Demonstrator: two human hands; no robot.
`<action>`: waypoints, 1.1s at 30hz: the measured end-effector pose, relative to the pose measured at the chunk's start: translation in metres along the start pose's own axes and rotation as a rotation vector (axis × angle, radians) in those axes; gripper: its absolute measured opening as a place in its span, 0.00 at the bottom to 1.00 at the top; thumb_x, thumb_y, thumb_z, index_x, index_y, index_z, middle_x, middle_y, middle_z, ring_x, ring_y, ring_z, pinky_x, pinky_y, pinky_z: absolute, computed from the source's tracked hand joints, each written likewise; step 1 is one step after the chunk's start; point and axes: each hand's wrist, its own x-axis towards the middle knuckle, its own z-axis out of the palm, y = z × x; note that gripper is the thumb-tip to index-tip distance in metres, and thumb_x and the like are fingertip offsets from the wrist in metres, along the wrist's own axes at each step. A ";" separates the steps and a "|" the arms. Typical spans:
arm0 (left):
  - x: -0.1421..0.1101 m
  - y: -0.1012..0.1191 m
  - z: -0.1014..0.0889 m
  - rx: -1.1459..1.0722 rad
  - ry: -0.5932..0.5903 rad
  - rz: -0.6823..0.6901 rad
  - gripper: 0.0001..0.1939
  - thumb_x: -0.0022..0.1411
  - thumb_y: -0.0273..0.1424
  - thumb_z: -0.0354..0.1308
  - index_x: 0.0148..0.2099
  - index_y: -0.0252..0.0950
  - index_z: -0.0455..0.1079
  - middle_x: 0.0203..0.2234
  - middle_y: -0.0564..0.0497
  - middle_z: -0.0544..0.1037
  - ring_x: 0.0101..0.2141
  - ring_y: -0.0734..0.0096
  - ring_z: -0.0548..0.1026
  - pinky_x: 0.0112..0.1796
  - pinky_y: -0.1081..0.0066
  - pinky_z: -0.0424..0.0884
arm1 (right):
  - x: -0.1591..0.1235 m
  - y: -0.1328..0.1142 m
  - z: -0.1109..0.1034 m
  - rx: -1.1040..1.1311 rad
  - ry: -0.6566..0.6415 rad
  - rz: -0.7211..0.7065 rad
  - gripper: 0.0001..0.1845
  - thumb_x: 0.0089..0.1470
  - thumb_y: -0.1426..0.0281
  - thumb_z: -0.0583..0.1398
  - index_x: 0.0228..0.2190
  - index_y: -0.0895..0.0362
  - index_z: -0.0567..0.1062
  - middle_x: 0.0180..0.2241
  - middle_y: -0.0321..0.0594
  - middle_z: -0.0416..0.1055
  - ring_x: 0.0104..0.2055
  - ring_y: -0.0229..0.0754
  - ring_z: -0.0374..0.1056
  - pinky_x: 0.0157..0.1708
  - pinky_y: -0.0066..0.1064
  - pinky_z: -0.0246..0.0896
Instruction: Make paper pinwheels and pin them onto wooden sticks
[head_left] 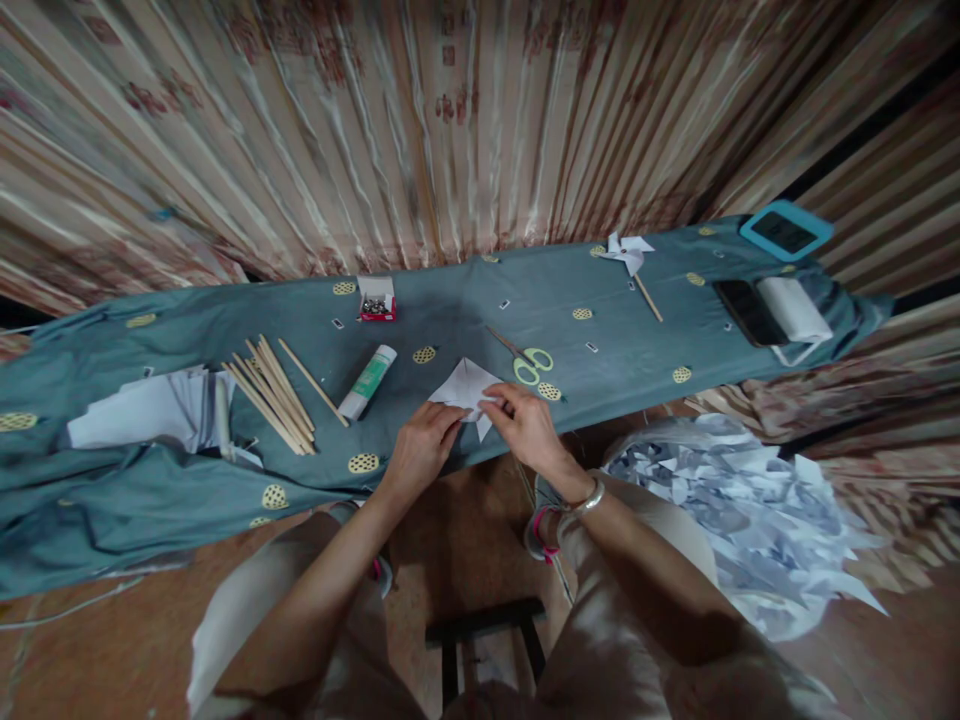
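A piece of white paper (466,380), creased and partly folded, is held over the near edge of the cloth-covered table. My left hand (424,446) pinches its lower left side. At its right side, the fingers of my right hand (525,422) close on a corner of the same paper. One pointed flap hangs down between the two hands. Just beyond my right hand lie scissors (529,364) with light green handles. To the left of the paper, a glue stick (368,382) with a green label rests on the cloth.
Several wooden sticks (274,395) lie left, beside stacked white paper (142,410). Behind stand an open box of metal pins (376,299) and a paper pinwheel (628,254) on a stick. A phone (748,312) and blue-framed clock (787,231) sit right. A bag of paper scraps (739,510) is on the floor.
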 end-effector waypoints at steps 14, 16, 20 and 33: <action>0.005 -0.010 0.004 -0.173 0.035 -0.072 0.10 0.67 0.30 0.54 0.42 0.36 0.77 0.35 0.46 0.81 0.38 0.65 0.77 0.42 0.66 0.74 | 0.000 0.009 -0.035 0.033 0.038 0.064 0.14 0.59 0.63 0.57 0.42 0.55 0.78 0.34 0.41 0.79 0.34 0.42 0.74 0.38 0.33 0.67; 0.005 -0.009 0.004 -0.187 0.032 -0.097 0.10 0.67 0.30 0.54 0.42 0.36 0.77 0.35 0.46 0.81 0.38 0.65 0.77 0.42 0.66 0.73 | -0.008 -0.002 -0.018 0.055 -0.035 0.046 0.12 0.58 0.65 0.58 0.39 0.56 0.79 0.33 0.40 0.78 0.34 0.42 0.73 0.38 0.33 0.66; 0.006 -0.007 0.004 -0.202 0.015 -0.126 0.09 0.66 0.30 0.55 0.42 0.36 0.77 0.34 0.47 0.82 0.38 0.66 0.77 0.44 0.66 0.73 | -0.017 -0.011 0.002 0.076 -0.103 0.018 0.07 0.56 0.67 0.60 0.35 0.55 0.79 0.32 0.39 0.77 0.33 0.41 0.70 0.38 0.32 0.64; 0.000 -0.002 0.002 -0.235 0.055 -0.089 0.07 0.65 0.28 0.56 0.42 0.36 0.76 0.36 0.47 0.81 0.40 0.67 0.77 0.44 0.66 0.73 | -0.006 -0.012 0.011 -0.072 -0.132 0.056 0.06 0.56 0.69 0.60 0.29 0.54 0.77 0.24 0.35 0.73 0.29 0.39 0.69 0.33 0.29 0.60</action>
